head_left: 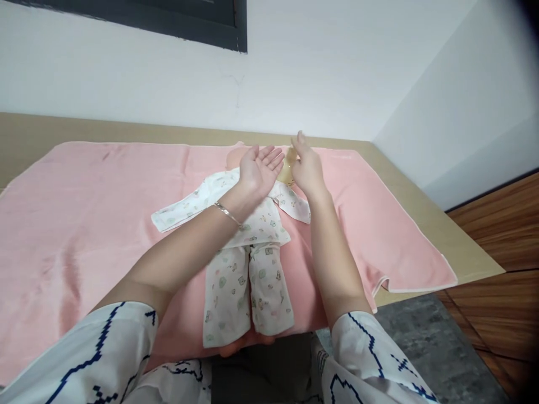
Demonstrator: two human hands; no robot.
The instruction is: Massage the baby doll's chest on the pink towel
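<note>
A baby doll [263, 221] lies face-up on a pink blanket [109, 191], dressed in a white patterned top and trousers. My left hand [260, 171], with a bracelet at its wrist, is held palm up over the doll's upper body, fingers stretched out and nothing visible in the palm. It hides most of the doll's head [234, 157]. Just right of it, my right hand [309, 170] is curved around a yellowish, translucent bottle-like thing [287, 168]. Motion blurs those fingers, and part of the thing is hidden.
The blanket covers most of a light wooden table [458, 252], which stands against a white wall [320, 73]. A dark frame [242, 33] is set in the wall above. Wood-grain panels [501, 235] stand at the right, over a grey floor [425, 336].
</note>
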